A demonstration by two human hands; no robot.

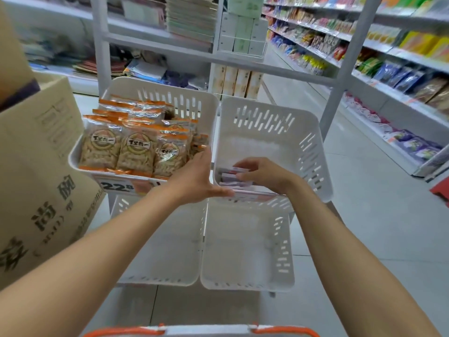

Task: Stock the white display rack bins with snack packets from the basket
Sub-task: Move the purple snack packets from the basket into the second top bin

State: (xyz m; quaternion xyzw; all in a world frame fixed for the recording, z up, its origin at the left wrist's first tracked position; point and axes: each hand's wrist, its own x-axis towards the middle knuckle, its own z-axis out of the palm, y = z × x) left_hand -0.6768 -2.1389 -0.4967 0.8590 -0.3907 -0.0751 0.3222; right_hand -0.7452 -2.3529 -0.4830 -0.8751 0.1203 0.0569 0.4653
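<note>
The white display rack has two upper bins. The upper left bin [206, 108] is full of orange-trimmed snack packets [136, 149]. The upper right bin [313, 152] holds a few purple and pink packets [229, 177] against its front wall. My right hand [264, 175] reaches into that bin with its fingers curled round those packets. My left hand [196, 176] lies flat and open against the front corner where the two upper bins meet. Two lower bins [245, 242] show no packets. The basket's orange handle [286, 331] shows at the bottom edge.
A large cardboard box [41, 171] stands close on the left. A yellow price tag [121, 186] hangs under the left bin. The rack's white posts [349, 62] rise behind. Stocked shop shelves [401, 76] line the aisle on the right, with tiled floor between.
</note>
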